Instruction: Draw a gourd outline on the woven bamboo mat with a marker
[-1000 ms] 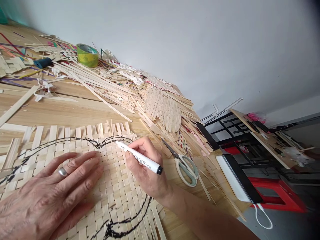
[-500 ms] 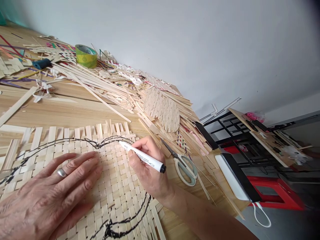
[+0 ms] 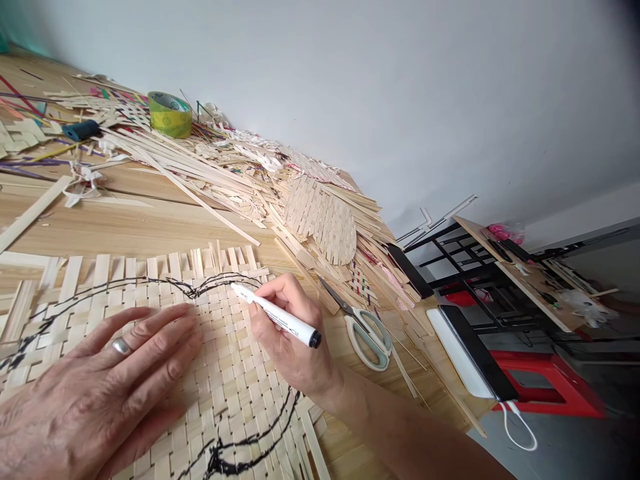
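Observation:
A mat of woven pale wood strips (image 3: 225,360) lies on the table, its strip ends sticking out along the far edge. Black double lines curve across it, dipping to a point near the top middle, with a thick dark blot at the bottom. My left hand (image 3: 125,380), with a ring on one finger, lies flat on the mat with fingers stretched out. In my right hand (image 3: 295,333) is a white whiteboard marker (image 3: 275,315) with a black end, pinched between thumb and fingers. Its tip is at the upper black line; whether it touches cannot be made out.
Scissors (image 3: 367,333) lie just right of my right hand. Beyond the mat are a roll of tape (image 3: 170,123), a dark thread spool (image 3: 81,130), heaped loose strips (image 3: 200,173) and a woven cut-out piece (image 3: 325,220). A phone-like black slab (image 3: 477,357) with a white cable sits at the right edge.
My right hand has moved slightly left along the black line with the marker. The left hand keeps its place on the mat. The whole view has shifted a little.

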Demonstrator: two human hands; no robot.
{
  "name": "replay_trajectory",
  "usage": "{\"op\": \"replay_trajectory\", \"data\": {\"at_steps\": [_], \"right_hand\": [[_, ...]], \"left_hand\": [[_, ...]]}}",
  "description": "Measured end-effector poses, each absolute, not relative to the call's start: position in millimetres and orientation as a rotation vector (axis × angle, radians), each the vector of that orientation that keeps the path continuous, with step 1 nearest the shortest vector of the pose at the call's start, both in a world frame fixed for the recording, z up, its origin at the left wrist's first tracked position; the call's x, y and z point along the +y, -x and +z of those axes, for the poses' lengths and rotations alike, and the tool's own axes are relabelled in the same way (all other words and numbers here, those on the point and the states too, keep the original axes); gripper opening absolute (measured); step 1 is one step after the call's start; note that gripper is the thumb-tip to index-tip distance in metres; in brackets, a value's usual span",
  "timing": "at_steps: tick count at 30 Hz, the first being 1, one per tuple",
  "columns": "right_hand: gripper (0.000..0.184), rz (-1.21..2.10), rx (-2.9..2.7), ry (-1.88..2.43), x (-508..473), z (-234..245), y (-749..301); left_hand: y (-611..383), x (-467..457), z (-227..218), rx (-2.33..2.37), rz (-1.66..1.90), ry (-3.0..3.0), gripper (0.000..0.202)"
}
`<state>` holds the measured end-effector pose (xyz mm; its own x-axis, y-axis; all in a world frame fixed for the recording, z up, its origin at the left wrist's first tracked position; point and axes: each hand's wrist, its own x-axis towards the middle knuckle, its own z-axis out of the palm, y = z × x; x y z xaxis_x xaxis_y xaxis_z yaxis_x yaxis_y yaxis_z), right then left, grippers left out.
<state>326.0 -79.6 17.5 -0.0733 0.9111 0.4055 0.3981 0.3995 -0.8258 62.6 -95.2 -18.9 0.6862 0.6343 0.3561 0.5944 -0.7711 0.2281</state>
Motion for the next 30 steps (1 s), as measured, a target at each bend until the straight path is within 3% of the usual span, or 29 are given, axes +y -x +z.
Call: {"op": "replay_trajectory", "data": {"at_steps": [6,15,30], "right_hand": [[0.013,0.652,-1.608,1.22,-81.9,18.1,-328.0],[0.013,0.778,-1.699,1.156,-79.6,23.3,-323.8],[0.011,0.715,-1.566,1.193,-81.0,22.7,-330.3]], "left_hand": [[-63.7,-99.2,-28.8,1.135,0.695,-2.746,0.072],[-53.5,-97.4,-29.6,1.072,0.485,-2.957,0.075],[-63.7,-96.3,-24.1,0.989,0.666,-2.989,0.069]]}}
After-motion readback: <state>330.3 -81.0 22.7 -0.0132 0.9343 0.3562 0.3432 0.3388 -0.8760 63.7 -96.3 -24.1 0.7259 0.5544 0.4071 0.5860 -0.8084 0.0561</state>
